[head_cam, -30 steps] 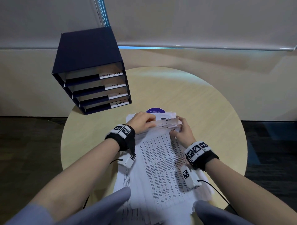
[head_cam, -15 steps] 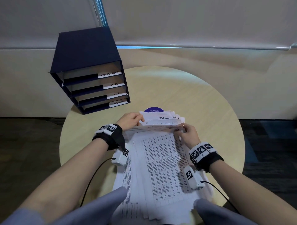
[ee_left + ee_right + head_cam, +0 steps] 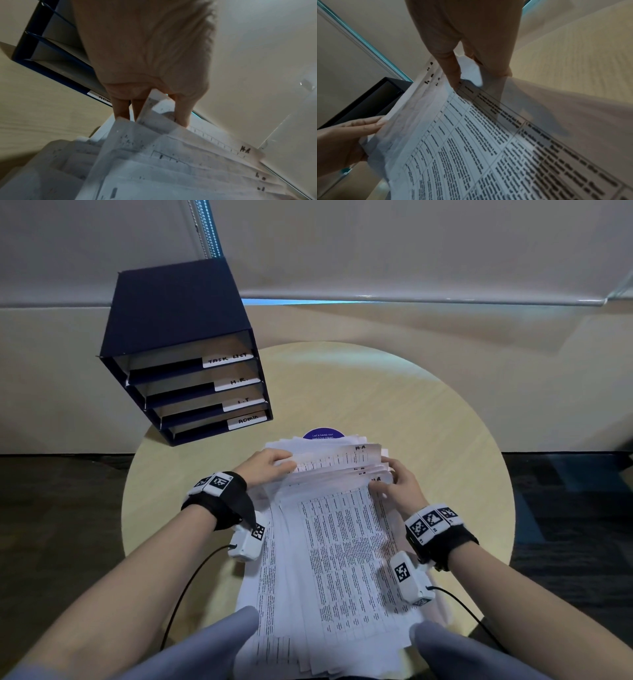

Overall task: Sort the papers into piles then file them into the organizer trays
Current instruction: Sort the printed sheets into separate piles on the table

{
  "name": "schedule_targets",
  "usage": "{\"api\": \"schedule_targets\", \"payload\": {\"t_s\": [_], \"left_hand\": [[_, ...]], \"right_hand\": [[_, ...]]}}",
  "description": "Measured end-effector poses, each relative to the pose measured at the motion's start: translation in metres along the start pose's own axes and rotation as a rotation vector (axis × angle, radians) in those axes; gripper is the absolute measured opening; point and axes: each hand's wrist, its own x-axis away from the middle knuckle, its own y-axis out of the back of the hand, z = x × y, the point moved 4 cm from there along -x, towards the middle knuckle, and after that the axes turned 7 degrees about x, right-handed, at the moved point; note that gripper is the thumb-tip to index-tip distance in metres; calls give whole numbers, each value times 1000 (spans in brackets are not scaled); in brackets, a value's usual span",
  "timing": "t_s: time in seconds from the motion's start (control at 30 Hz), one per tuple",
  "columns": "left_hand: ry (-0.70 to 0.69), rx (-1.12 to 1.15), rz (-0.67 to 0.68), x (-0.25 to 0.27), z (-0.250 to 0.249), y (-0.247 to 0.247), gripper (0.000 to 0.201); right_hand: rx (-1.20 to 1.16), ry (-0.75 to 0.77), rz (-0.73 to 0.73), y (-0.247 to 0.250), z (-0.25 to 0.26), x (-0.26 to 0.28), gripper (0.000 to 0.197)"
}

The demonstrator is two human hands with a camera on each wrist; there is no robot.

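Note:
A loose stack of printed papers (image 3: 342, 549) (image 3: 488, 155) lies on the round table, its far ends fanned upward. My left hand (image 3: 270, 465) (image 3: 150, 108) pinches the far left corner of the raised sheets (image 3: 171, 135), thumb on top and fingers beneath. At the far right corner my right hand (image 3: 394, 484) (image 3: 467, 67) pinches several sheet edges that carry handwritten labels. The dark blue organizer (image 3: 185, 354) (image 3: 51, 54) stands at the back left, with trays labelled TASK LIST, H.R., I.T and ADMIN.
The round light wood table (image 3: 428, 412) has bare surface to the right and behind the papers. A purple round sticker (image 3: 323, 434) peeks out beyond the stack. A beige wall and window sill run behind; dark floor surrounds the table.
Both hands have lifted and fanned the far ends of more sheets, showing a sheet marked H.R. on top. The left hand shifted slightly left and back.

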Motion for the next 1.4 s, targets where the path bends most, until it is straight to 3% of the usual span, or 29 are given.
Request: {"api": "schedule_targets", "payload": {"t_s": [0.17, 0.37, 0.47, 0.53, 0.63, 0.7, 0.77, 0.87, 0.97, 1.03, 1.2, 1.3, 1.4], "left_hand": [[40, -44, 98, 10, -15, -8, 18], [132, 103, 72, 17, -3, -12, 28], [141, 228, 57, 22, 1, -18, 29], [148, 380, 29, 23, 0, -19, 35], [114, 481, -34, 26, -24, -20, 21], [21, 573, -140, 30, -54, -13, 15], [-91, 620, -330, 31, -80, -1, 22], [-298, 492, -593, 33, -104, 15, 37], [-470, 451, -762, 42, -116, 14, 34], [-484, 423, -821, 46, -111, 5, 29], [-309, 521, -855, 43, -64, -12, 35], [-221, 676, -842, 35, -50, -7, 34], [-168, 817, -804, 24, -44, 2, 27]], "right_hand": [[-57, -69, -27, 4, -3, 7, 25], [55, -20, -59, 18, -11, 10, 7], [-112, -50, -81, 30, -3, 17, 10], [-109, 6, -123, 41, 6, 12, 8], [-138, 117, -212, 54, 40, 12, 11], [-208, 224, -255, 59, 73, 15, 11], [-301, 338, -251, 60, 108, 20, 13], [-497, 482, -131, 51, 148, 31, 19], [-463, 572, -62, 33, 164, 38, 22], [-377, 560, -64, 17, 157, 39, 19], [-220, 410, -90, -6, 119, 27, 26], [-304, 284, -125, -4, 113, 12, 32], [-424, 210, -158, 0, 121, -2, 51]]}}
